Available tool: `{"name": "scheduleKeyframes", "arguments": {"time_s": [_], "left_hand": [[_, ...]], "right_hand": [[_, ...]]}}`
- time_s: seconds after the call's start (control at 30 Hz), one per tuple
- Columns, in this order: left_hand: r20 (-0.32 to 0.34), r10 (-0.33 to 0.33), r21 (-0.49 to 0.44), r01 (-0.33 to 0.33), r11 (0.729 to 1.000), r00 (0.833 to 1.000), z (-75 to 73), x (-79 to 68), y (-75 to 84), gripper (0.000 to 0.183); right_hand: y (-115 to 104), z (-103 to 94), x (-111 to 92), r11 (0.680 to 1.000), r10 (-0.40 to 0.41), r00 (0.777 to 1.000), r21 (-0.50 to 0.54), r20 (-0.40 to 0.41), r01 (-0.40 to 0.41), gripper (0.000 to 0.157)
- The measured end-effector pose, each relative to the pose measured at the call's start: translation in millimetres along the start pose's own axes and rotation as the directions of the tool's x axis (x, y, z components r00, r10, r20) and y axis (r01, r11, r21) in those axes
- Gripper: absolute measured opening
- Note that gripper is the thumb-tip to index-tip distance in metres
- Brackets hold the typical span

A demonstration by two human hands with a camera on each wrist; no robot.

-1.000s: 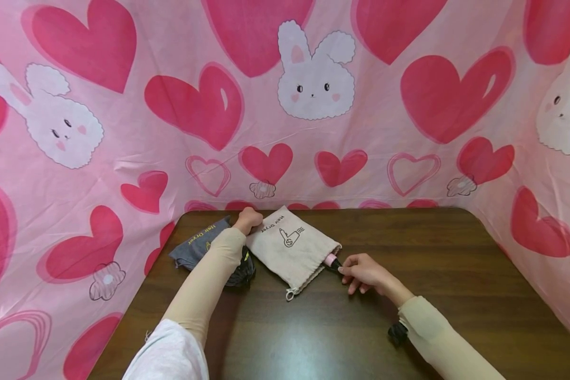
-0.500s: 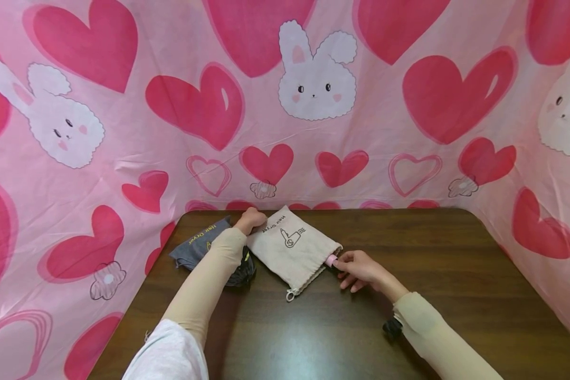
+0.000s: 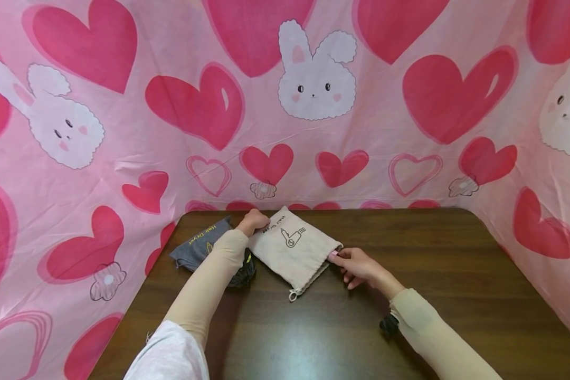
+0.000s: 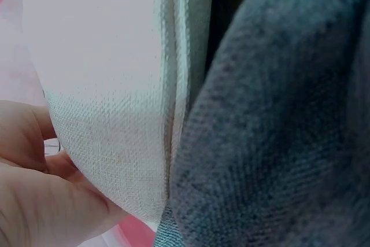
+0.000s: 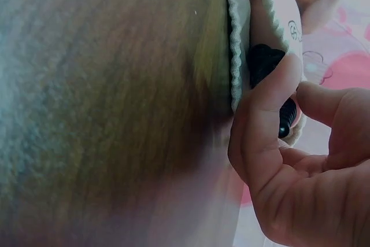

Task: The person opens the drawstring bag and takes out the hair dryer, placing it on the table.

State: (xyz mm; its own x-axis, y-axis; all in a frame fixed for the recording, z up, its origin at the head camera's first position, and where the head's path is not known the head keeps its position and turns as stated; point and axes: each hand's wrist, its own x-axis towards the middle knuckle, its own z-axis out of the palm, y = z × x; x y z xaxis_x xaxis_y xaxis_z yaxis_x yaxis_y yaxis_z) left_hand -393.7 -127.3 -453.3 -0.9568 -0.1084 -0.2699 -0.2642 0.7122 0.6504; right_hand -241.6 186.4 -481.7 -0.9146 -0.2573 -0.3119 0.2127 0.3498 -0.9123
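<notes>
A cream drawstring bag [image 3: 285,258] printed "Hair Dryer" lies on the table, its open mouth toward the right. My left hand [image 3: 255,221] grips its far left corner, with fingers and thumb on either side of the cloth in the left wrist view. At the mouth, my right hand [image 3: 358,265] pinches the pink end [image 3: 333,256] of a corded thing; the rest is hidden inside the bag. The right wrist view shows a ribbed black cord sleeve [image 5: 287,117] at my fingers and bunched black cord [image 5: 265,61] within the mouth.
Left of the cream bag, partly under my left forearm, lies a dark grey bag [image 3: 198,246] with yellow "Hair Dryer" print. The brown wooden table [image 3: 437,237] meets a pink heart-and-rabbit cloth [image 3: 375,132] at the back and sides. A small black device [image 3: 388,326] sits at my right wrist.
My right hand has moved left toward the bag, and the pink end has slid deeper into the mouth. The left hand has shifted slightly right along the corner.
</notes>
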Motion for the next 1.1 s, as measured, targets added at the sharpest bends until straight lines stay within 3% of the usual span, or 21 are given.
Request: {"name": "scheduleKeyframes", "arguments": {"time_s": [0.13,0.47,0.73,1.1], "left_hand": [[-0.005,0.003,0.015,-0.003,1.0,1.0,1.6,7.6,0.3,0.026],[-0.029,0.053,0.007,-0.053,0.999,0.998,-2.2,-11.6,2.6,0.037],[-0.04,0.074,-0.004,-0.074,0.997,0.996,-1.0,-14.2,4.5,0.026],[-0.067,0.083,-0.021,-0.084,0.996,0.994,1.9,-14.3,7.8,0.022]], "right_hand": [[-2,-2.8,5,1.0,0.003,1.0,-0.023,-0.008,-0.003,0.057],[-2,-3.5,10,1.0,-0.009,0.999,0.009,0.033,0.008,0.053],[-2,0.3,15,1.0,-0.022,0.999,0.021,0.048,0.021,0.045],[-4,2.0,18,0.998,-0.042,0.997,0.059,0.061,0.039,0.045]]}}
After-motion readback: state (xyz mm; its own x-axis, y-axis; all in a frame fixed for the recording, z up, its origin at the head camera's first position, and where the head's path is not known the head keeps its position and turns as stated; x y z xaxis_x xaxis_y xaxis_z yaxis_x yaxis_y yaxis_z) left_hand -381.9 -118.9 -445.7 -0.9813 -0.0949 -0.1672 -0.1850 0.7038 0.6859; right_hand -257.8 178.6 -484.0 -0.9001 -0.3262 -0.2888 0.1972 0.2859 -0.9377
